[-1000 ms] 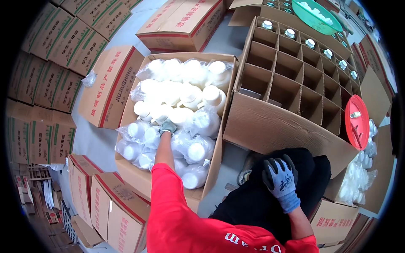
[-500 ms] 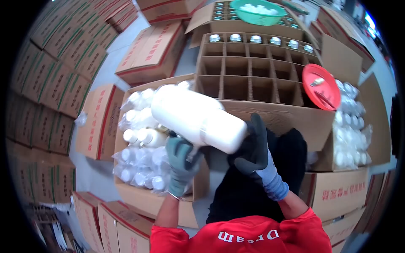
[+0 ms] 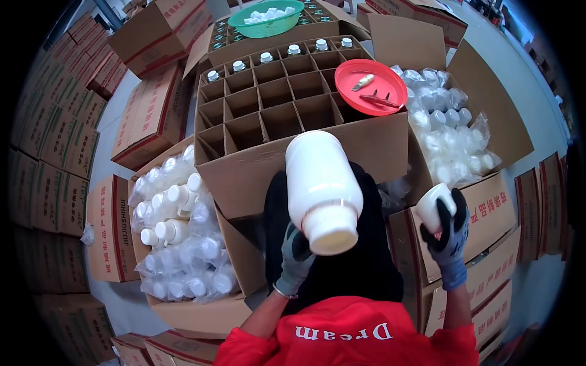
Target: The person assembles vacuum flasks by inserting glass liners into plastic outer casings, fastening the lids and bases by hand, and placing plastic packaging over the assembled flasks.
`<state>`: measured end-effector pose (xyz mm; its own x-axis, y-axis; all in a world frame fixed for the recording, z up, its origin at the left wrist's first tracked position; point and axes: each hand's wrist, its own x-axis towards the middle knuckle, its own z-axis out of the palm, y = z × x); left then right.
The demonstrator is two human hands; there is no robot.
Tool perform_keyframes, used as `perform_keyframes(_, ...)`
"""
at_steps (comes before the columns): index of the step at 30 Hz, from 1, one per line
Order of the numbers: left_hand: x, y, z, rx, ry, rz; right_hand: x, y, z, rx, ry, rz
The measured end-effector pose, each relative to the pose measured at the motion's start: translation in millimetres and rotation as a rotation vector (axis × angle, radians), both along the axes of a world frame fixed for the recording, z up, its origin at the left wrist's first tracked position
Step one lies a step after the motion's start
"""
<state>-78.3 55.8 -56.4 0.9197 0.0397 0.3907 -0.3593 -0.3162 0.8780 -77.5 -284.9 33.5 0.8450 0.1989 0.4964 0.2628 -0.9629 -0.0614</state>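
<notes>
A large white bottle [image 3: 322, 177] tilts toward me over my lap, its narrower cream-coloured end facing down and near. My left hand [image 3: 296, 259], in a grey glove with dark fingertips, grips it from the left and below; some fingers are hidden behind the bottle. Off to the right, my right hand [image 3: 450, 235], gloved the same way, holds a white cup-shaped cap [image 3: 434, 206] between thumb and fingers. In front of the bottle stands a divided carton [image 3: 305, 146], with small silver-capped bottles [image 3: 266, 58] along its far row.
A red plate [image 3: 351, 79] with a small knife and tweezers-like tools rests on the carton's right corner. Open boxes of plastic-wrapped white bottles [image 3: 177, 232] stand left and right [image 3: 452, 122]. A green basin [image 3: 262, 25] sits behind. Stacked cartons [image 3: 55, 146] line the left.
The bottle has swung from lying sideways to pointing its narrow end at me. My right hand has moved away to the right, now holding the cap. The view has turned right.
</notes>
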Motion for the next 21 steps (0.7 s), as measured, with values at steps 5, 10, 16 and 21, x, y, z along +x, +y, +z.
perform_keyframes(5, -26, 44, -7, -0.063, 0.486, -0.180, -27, -101, -116, -0.111, 0.608, -0.710)
perform_keyframes(10, 9, 44, 45, -0.340, 0.516, -0.079, -6, -69, -114, 0.082, 0.416, -0.295)
perform_keyframes(16, 75, -30, 24, -0.977, 0.791, -0.599, 40, 113, -23, 0.697, 0.140, 0.569)
perform_keyframes(21, 92, -30, -4, -1.653, 0.991, -1.034, -3, 164, -10, 0.235, 0.152, 0.360)
